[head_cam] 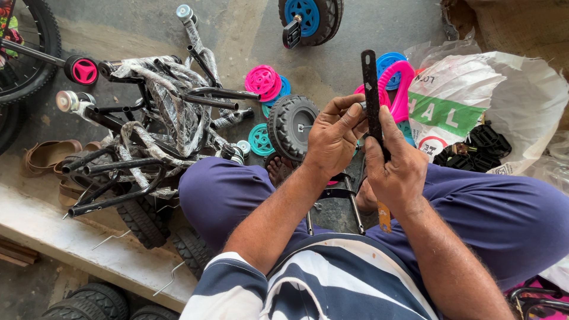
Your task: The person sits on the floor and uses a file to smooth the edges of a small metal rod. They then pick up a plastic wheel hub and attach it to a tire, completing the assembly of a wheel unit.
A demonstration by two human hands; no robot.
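Closest to you, your striped navy-and-white shirt and purple trousers frame the work, with both hands raised over your crossed legs. Your right hand (396, 169) has its grip closed around the lower part of a flat black metal bracket bar with a slotted upper end (371, 95), held upright between your knees, and your left hand (335, 139) pinches it from the side, thumb and fingers shut on its middle. That bar looks stiff and fairly light, likely with hard edges, so it should handle best taken by its flat faces low down, as you have it, leaving the slotted end free. Just beyond your left hand stands a small black rubber-treaded training wheel (291, 125), near your bare foot. To your left lies a tangle of black tubular cycle frames wrapped in clear plastic film (157, 118) on the concrete floor (249, 29), with pink and teal plastic wheel discs (264, 83) just beside it. To your right sits a white woven plastic sack with a green band and a round red mark (474, 106), crumpled and open, holding black plastic pedals (474, 151). Farthest off rests a blue-hubbed black wheel (311, 18).
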